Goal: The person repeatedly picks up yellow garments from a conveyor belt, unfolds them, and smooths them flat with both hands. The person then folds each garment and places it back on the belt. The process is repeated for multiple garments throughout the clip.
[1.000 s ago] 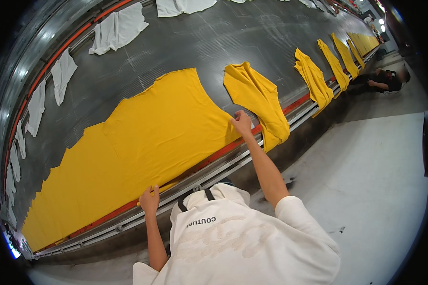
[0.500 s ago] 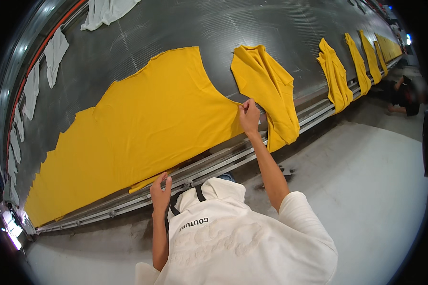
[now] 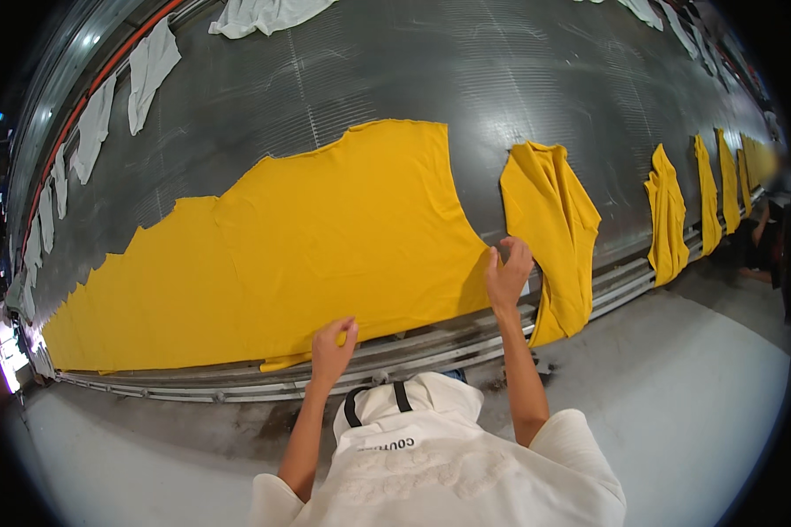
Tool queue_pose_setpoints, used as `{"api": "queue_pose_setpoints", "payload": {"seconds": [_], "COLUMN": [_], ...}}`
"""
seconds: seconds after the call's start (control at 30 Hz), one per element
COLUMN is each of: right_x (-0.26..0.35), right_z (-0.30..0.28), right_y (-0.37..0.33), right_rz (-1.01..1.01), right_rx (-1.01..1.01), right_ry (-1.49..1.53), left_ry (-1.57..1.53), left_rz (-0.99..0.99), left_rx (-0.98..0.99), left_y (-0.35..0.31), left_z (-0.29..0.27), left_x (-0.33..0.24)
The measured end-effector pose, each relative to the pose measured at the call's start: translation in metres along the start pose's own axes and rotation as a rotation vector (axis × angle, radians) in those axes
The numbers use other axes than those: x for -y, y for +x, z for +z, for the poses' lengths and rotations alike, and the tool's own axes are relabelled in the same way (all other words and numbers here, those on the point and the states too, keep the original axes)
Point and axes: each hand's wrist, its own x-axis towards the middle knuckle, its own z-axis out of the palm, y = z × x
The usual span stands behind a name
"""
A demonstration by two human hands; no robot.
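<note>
A wide yellow knit fabric panel (image 3: 325, 237) lies spread over the dark table, its stepped far edge running off to the left. At its near edge, my left hand (image 3: 332, 353) has thumb and forefinger brought together on the cloth. My right hand (image 3: 509, 274) is at the panel's right corner, thumb and fingers apart, the thumb by the corner. Just right of that hand lies a loosely folded yellow knit piece (image 3: 554, 237), its lower end hanging over the table's front rail.
More folded yellow pieces (image 3: 668, 215) lie along the dark table (image 3: 395, 70) to the right. White garments (image 3: 154, 70) line the far left edge by a red strip. Metal rails (image 3: 237, 386) run along the front. Another person (image 3: 760, 241) is at the far right.
My right hand has let go of the panel's corner, and its fingers have parted. My left hand has come up onto the near edge, its fingers closing. The view has shifted.
</note>
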Motion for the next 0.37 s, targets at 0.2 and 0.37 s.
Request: {"api": "queue_pose_setpoints", "payload": {"seconds": [0.2,0.37], "right_x": [0.036,0.062], "right_z": [0.048,0.095], "right_y": [0.123,0.21], "right_rz": [0.031,0.099], "right_rx": [0.047,0.215], "right_ry": [0.286,0.215], "left_ry": [0.021,0.206], "left_rz": [0.219,0.435], "left_rx": [-0.22,-0.323], "left_y": [0.184,0.319], "left_z": [-0.016,-0.025], "left_x": [-0.026,-0.058]}}
